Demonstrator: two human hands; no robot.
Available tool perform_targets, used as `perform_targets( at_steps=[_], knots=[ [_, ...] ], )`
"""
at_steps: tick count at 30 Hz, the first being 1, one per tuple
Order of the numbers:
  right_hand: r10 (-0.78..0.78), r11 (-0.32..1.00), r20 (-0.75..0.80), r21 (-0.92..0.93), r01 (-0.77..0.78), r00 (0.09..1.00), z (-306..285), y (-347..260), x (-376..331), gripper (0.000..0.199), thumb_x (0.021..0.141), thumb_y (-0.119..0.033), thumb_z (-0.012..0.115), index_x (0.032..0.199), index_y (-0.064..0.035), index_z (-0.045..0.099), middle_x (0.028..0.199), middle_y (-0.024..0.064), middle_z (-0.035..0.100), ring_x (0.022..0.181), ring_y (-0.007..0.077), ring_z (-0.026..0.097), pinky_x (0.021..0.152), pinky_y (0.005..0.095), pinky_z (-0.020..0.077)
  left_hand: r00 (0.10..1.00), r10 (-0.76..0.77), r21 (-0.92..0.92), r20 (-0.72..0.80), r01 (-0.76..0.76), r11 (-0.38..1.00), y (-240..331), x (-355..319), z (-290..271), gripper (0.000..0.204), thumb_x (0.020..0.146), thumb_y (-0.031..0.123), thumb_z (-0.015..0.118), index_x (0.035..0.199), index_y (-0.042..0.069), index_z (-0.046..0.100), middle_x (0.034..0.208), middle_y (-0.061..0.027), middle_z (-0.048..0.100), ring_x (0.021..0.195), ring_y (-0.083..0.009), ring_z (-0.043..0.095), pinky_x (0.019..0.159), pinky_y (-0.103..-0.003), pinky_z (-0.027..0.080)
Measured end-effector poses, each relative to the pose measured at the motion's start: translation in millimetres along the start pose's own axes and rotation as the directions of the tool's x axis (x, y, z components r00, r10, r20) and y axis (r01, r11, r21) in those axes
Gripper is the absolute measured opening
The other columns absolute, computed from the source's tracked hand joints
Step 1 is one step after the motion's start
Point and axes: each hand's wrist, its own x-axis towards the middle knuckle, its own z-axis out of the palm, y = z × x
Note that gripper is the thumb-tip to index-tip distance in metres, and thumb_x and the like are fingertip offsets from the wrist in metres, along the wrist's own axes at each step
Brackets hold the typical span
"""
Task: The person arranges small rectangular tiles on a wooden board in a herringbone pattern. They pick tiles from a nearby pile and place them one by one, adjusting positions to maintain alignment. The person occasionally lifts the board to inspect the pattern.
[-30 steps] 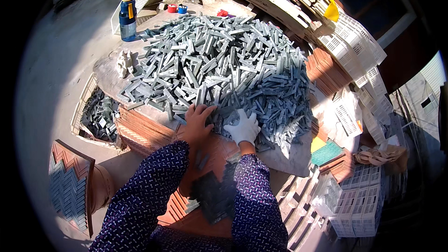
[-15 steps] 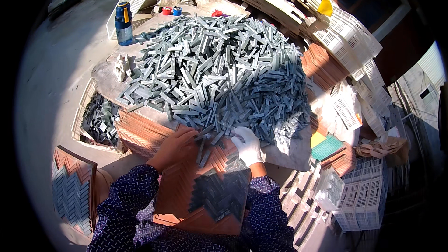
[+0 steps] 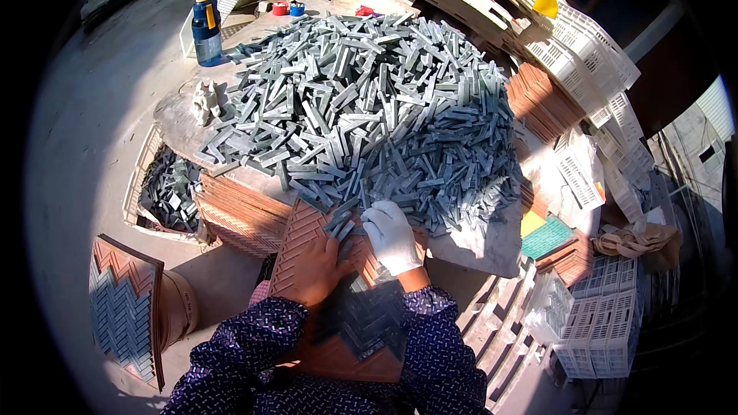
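A reddish-brown tray (image 3: 296, 224) with herringbone slots lies tilted in front of me, against the table's near edge. Dark grey stone strips (image 3: 361, 321) fill part of its lower half in a zigzag pattern. My bare left hand (image 3: 311, 270) rests on the tray's middle, fingers outstretched and somewhat apart. Just beyond its fingertips lie a few loose grey strips (image 3: 338, 223). My right hand (image 3: 393, 238), in a white glove, is at the tray's upper right, beside the pile of strips (image 3: 361, 107). Its fingers are curled in; what they hold is hidden.
The pile covers most of the stone table (image 3: 484, 242). Stacked brown trays (image 3: 238, 211) and a crate of dark pieces (image 3: 173, 192) sit at left, with a filled tray (image 3: 123, 315) nearer. A blue bottle (image 3: 207, 31) stands far left; white crates (image 3: 596, 330) are at right.
My left hand has come back and to the right, from the tray's far edge onto its middle. The gloved right hand has shifted slightly left. The tray's upper left now shows bare slots.
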Motion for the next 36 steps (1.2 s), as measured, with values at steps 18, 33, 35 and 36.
perform_targets(
  at_steps=[18,33,35,36],
  knots=[
    [0.020,0.995,0.560,0.073,-0.073,0.828,7,34,-39,0.022,0.083,-0.022,0.056,0.096,-0.0056,0.064,0.091,0.0130,0.060,0.089,0.0335,0.059,0.077,0.0395,0.0471,0.972,0.230,0.402,0.050,-0.230,0.886,-21,-12,9,0.016,0.071,0.008,0.056,0.084,-0.001,0.056,0.090,-0.0141,0.051,0.088,-0.0289,0.050,0.075,-0.033,0.045],
    [0.149,0.987,0.380,0.003,-0.163,0.913,-21,9,-48,0.025,0.083,-0.016,0.060,0.107,-0.0084,0.060,0.102,0.0148,0.062,0.093,0.0344,0.060,0.078,0.0391,0.0496,0.981,0.186,-0.032,0.061,-0.184,0.982,-3,-30,-10,0.024,0.079,0.009,0.062,0.101,0.002,0.054,0.092,-0.0144,0.056,0.089,-0.0341,0.054,0.076,-0.040,0.046],
    [0.141,0.987,0.360,0.025,-0.160,0.922,-19,7,-52,0.025,0.083,-0.016,0.061,0.107,-0.0084,0.060,0.105,0.0145,0.061,0.094,0.0345,0.060,0.078,0.0388,0.0498,0.987,0.156,-0.120,0.036,-0.151,0.981,-6,-31,-6,0.024,0.079,0.010,0.063,0.100,0.003,0.056,0.093,-0.0147,0.057,0.090,-0.0352,0.055,0.076,-0.041,0.046],
    [0.096,0.991,0.346,0.054,-0.122,0.934,-18,3,-51,0.024,0.082,-0.015,0.061,0.105,-0.0085,0.060,0.103,0.0138,0.061,0.092,0.0343,0.060,0.077,0.0390,0.0498,0.992,0.126,-0.187,0.021,-0.120,0.975,-11,-32,-3,0.023,0.079,0.010,0.063,0.100,0.003,0.057,0.093,-0.0149,0.058,0.090,-0.0358,0.055,0.076,-0.041,0.046]
  ],
)
